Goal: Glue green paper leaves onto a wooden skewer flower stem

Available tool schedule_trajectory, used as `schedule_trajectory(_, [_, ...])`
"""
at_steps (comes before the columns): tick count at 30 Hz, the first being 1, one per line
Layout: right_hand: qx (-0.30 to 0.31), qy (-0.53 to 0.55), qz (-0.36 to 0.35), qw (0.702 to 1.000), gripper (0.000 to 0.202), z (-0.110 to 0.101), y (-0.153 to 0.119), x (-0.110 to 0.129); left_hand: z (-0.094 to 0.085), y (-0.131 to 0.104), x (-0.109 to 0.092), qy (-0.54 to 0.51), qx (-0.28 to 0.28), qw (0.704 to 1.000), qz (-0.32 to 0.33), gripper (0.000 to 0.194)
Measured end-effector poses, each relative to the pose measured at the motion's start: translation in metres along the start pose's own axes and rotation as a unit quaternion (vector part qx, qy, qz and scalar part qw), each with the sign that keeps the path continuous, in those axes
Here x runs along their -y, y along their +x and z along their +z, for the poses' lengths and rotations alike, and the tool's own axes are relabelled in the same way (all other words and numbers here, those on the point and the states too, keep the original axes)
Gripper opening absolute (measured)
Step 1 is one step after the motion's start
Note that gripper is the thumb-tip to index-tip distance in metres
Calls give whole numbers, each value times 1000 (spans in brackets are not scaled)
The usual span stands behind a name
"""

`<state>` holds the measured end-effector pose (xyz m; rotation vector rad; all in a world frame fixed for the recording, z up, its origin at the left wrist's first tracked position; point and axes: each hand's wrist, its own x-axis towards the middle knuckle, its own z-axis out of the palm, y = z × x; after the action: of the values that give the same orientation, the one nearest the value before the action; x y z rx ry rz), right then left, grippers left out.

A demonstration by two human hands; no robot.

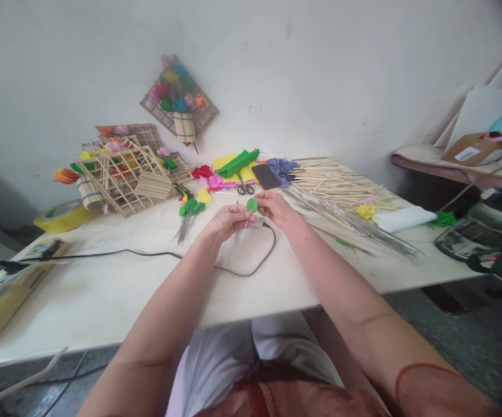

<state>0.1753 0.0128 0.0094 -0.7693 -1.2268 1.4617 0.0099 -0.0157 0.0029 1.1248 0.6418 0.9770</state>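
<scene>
Clamping both grips on a green piece (252, 205) with a thin stem (245, 232), the left hand (230, 221) and right hand (279, 209) hover above the counter (242, 298). Scissors (245, 189) lie beyond them.

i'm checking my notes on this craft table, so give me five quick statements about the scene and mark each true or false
1. The right hand holds a small flat green piece. True.
2. The black-handled scissors are in the left hand. False: they lie on the white table, beyond both hands.
3. A tilted wooden lattice with colourful flowers is up on the pale wall. True.
4. The wide yellow ring-shaped roll lies at the table's right end. False: it lies toward the left end.
5. Many thin pale wooden sticks lie to the right of the dark phone-like slab. True.
</scene>
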Motion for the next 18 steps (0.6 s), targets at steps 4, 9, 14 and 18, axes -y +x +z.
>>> schedule_trajectory(4, [3, 3, 0, 1000, 26, 1, 0, -2, -1, 1, 0, 1, 5, 1000, 0, 16])
schedule_trajectory(9, [11, 3, -1, 1000, 28, 0, 0, -1, -3, 0, 0, 4, 11, 1000, 3, 14])
schedule_trajectory(14, [-2, -4, -14, 1000, 30, 1, 0, -2, -3, 0, 1, 8, 14, 1000, 5, 15])
schedule_trajectory(18, [-12, -3, -22, 1000, 32, 4, 0, -1, -3, 1, 1, 9, 15, 1000, 8, 16])
